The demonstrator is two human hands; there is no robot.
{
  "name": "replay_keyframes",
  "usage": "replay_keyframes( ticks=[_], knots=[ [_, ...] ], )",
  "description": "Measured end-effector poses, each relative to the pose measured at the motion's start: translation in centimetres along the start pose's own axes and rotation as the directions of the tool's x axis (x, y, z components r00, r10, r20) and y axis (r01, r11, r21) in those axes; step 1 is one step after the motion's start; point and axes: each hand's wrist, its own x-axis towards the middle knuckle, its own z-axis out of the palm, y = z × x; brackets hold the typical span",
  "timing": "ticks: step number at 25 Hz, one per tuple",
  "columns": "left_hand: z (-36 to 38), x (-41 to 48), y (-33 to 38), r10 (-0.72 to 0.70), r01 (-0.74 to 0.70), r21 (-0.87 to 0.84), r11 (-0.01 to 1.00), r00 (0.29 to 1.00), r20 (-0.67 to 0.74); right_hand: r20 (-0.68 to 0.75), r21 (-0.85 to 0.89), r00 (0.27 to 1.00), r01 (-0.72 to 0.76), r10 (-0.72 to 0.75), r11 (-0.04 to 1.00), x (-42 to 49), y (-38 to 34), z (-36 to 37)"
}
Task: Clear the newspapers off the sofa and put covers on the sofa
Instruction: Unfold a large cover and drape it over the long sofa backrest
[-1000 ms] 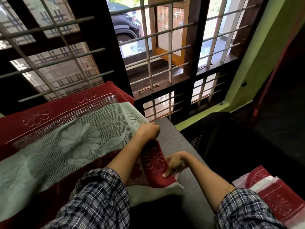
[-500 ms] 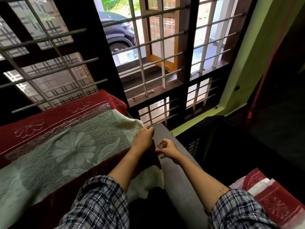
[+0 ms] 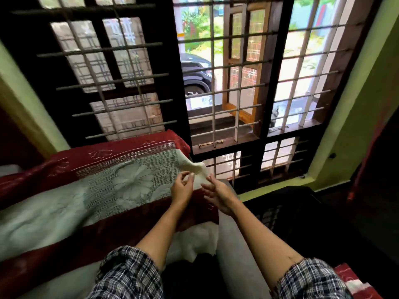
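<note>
Barred window (image 3: pixel 237 87) wall; grey sofa (image 3: pixel 236 257) below, red-and-cream cover (image 3: pixel 121 169) draped across it.
Left hand (image 3: pixel 182 189) loosely curled at cover's cream corner, grip unclear; right hand (image 3: pixel 218 196) spread just beside it.

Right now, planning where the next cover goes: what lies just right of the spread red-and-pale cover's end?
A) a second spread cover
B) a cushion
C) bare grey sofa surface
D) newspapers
C: the grey sofa surface shows bare right beside the end of the cover.
</note>
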Motion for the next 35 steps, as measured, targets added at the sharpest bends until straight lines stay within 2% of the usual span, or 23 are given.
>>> replay_keyframes(
  ticks=[2,4,8,18,23,27,31,35],
  knots=[
    [-2.5,-1.6,0.9,-0.123,0.112,-0.201,0.973,0.991,-0.044,0.052,0.054,0.998,-0.032,0.029,0.998,-1.7,-0.8,2.3],
    [-5.4,-3.1,1.6,-0.196,0.159,-0.342,0.926,0.978,-0.076,0.094,0.061,0.995,-0.051,0.046,0.997,-3.2,-1.1,4.9],
    [-11.1,-5.9,2.8,-0.236,0.146,-0.448,0.882,0.96,-0.152,0.145,-0.003,0.987,-0.072,0.071,0.997,-5.0,-1.1,9.5],
    [-27.1,-11.1,0.3,-0.292,0.099,-0.502,0.859,0.901,-0.322,0.33,-0.155,0.934,-0.089,0.137,0.984,-7.8,2.8,24.2],
    [-38.4,-15.3,-2.0,-0.298,0.047,-0.525,0.85,0.865,-0.404,0.43,-0.229,0.895,-0.014,0.114,0.973,-11.9,6.4,34.6],
    [-49.1,-19.6,-4.3,-0.262,0.012,-0.506,0.863,0.866,-0.426,0.424,-0.176,0.904,0.028,0.05,0.984,-16.0,10.4,43.5],
    [-60.3,-23.4,-6.8,-0.265,0.001,-0.505,0.863,0.852,-0.451,0.428,-0.265,0.902,0.07,0.053,0.962,-20.2,14.7,52.3],
    [-66.5,-23.9,-7.6,-0.253,-0.001,-0.514,0.858,0.87,-0.424,0.434,-0.262,0.9,0.09,0.034,0.961,-21.6,16.1,57.3]
  ],
)
